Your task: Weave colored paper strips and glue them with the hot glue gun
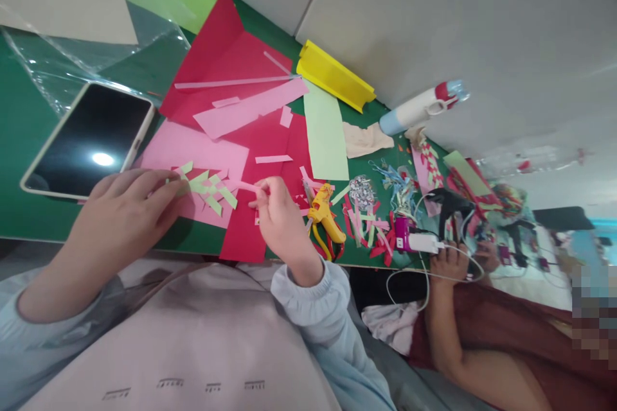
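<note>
My left hand is closed, its thumb and fingers on the left end of a small weave of pale green and pink paper strips. Its fingertips are partly hidden. The weave lies over a pink paper sheet. My right hand pinches one end of a pink paper strip, which points left toward the weave. Under and beside it spreads red paper. Just right of my right hand lie a yellow tool, apparently a glue gun, and yellow-handled scissors.
A phone lies left. Behind are pink paper pieces, a pale green sheet, a yellow folded piece and a bottle. Paper scraps and a purple device with cables lie right, near another person's hand.
</note>
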Demonstrator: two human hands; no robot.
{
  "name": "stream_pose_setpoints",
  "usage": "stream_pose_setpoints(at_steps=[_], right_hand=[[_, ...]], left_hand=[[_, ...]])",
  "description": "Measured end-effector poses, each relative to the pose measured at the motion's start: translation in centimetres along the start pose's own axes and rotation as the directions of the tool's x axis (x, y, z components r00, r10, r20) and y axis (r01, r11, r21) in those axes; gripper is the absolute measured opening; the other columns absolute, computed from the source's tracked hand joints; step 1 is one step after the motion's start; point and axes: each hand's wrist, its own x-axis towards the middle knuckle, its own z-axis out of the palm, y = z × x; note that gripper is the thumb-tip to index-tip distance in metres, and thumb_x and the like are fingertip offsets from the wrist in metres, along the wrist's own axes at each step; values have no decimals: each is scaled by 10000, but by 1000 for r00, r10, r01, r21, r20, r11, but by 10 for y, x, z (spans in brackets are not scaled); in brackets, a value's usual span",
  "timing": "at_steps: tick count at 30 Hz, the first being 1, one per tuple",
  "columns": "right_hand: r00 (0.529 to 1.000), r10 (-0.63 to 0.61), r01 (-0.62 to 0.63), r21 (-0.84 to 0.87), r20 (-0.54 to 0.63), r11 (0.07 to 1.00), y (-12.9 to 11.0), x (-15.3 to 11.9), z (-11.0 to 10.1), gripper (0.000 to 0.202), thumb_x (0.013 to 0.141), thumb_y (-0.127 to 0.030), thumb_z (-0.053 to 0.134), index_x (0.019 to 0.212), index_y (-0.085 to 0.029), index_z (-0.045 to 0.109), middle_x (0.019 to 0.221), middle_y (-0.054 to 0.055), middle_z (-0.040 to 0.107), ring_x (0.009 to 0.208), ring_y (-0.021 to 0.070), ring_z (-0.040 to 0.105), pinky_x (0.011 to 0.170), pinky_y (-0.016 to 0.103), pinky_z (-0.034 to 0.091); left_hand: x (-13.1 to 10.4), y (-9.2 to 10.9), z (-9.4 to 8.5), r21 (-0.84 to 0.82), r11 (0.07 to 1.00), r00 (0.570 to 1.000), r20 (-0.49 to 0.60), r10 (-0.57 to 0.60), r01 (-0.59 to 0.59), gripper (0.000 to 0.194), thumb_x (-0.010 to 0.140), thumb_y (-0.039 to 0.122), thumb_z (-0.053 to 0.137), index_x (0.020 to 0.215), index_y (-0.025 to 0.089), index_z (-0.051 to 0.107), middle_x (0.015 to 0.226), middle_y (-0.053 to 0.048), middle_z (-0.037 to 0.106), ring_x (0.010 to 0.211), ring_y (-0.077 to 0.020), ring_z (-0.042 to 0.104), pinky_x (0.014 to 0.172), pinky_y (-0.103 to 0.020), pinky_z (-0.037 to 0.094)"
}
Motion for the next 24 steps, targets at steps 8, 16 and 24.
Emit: stream_pose_setpoints(at_steps=[8,16,24], right_hand=[[978,98,-47,258,-186,965,18,-9,-22,145,1034,-388,366,1019,-252,416,969,42,664,898,190,732,786,353,553],[973,97,-32,297,-208,954,27,-19,-23,150,1040,-383,365,1008,-247,419,1041,51,662,822,158,743,814,352,552],[990,104,-72,305,-91,950,19,-31,-9,124,1043,-348,341,1014,-257,419,855,16,732,833,189,775,780,345,567]], left_hand=[[0,12,-9,7,997,997,-31,-74,74,443,1001,404,280,1155,249,665,1228,-60,676,1222,-299,625,965,-518,496],[8,24,13,11,935,930,-102,353,-354,299,964,255,494,1221,208,640,1237,-93,727,1186,-293,646,998,-485,515],[15,28,18,69,885,877,-120,465,-460,297,967,232,519,1251,241,606,1236,-67,736,1170,-298,656,1076,-532,441]])
